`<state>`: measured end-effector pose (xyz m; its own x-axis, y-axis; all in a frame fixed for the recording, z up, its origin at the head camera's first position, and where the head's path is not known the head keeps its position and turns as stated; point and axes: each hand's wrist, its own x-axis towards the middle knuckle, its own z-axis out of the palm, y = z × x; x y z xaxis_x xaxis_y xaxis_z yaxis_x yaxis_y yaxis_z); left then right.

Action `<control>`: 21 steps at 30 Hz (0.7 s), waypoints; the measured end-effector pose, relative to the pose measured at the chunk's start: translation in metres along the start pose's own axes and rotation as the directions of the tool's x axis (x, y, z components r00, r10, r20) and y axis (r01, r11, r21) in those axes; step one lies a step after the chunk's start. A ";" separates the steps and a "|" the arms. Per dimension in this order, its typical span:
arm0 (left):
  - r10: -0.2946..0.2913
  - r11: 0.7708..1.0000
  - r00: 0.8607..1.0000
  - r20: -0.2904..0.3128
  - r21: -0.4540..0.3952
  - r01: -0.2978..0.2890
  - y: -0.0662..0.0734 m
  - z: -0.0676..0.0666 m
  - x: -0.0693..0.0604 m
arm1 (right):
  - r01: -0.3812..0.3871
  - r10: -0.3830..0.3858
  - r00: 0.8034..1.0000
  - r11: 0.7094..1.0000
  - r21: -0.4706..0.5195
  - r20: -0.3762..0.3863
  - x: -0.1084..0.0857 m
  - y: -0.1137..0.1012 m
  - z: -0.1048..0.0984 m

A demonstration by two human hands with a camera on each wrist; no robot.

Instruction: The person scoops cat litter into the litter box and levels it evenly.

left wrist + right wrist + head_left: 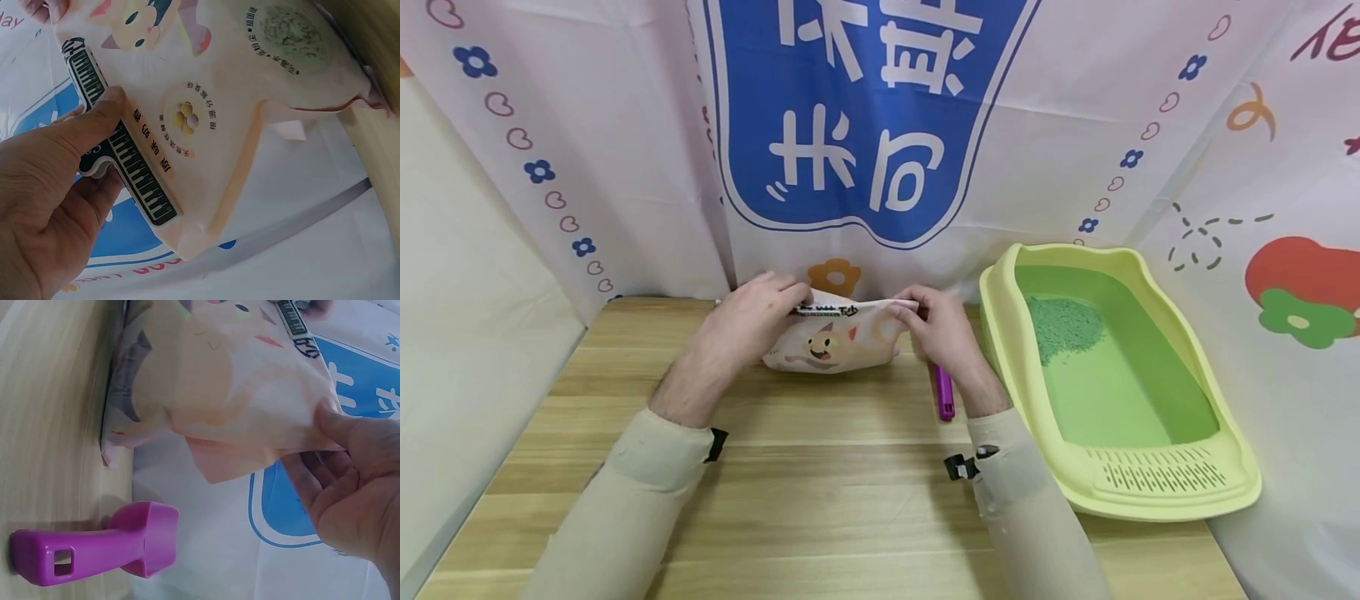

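Observation:
A pale pink cat litter bag [835, 346] with a cartoon cat printed on it stands at the back of the table. Across its top edge, in the left wrist view, runs a dark bag clip [147, 187] patterned like piano keys. My left hand [752, 312] pinches this clip between thumb and fingers. At the bag's upper right corner, my right hand [943, 333] holds the edge, thumb on the near face and fingers behind. Below that hand lies a purple scoop [162, 544], its handle toward me; the head view shows only the handle.
A yellow-green litter box [1003, 333] stands on the right side of the table, with green granules [1063, 325] heaped toward its far left. A printed cloth [647, 167] hangs directly behind the wooden table [850, 500].

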<state>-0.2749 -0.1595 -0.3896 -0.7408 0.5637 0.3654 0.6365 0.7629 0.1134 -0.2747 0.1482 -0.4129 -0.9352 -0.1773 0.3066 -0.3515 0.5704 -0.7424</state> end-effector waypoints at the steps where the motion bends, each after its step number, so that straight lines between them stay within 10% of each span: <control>1: 0.002 1.000 1.000 0.010 0.007 -0.002 0.000 0.002 -0.002 | 0.009 -0.009 1.000 1.000 -0.015 0.015 -0.001 -0.001 0.000; 8: -0.007 1.000 0.998 0.057 0.029 0.006 -0.005 0.019 -0.015 | 0.096 -0.088 0.992 0.991 -0.089 0.093 -0.004 -0.002 0.003; 21: -0.082 0.992 0.996 -0.026 0.091 0.085 -0.012 0.034 -0.005 | 0.108 -0.110 0.994 0.978 -0.176 0.000 0.001 -0.005 0.016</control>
<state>-0.2863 -0.1601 -0.4243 -0.7849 0.4904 0.3786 0.5495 0.8334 0.0597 -0.2744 0.1325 -0.4180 -0.8910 -0.2389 0.3859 -0.4373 0.6800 -0.5886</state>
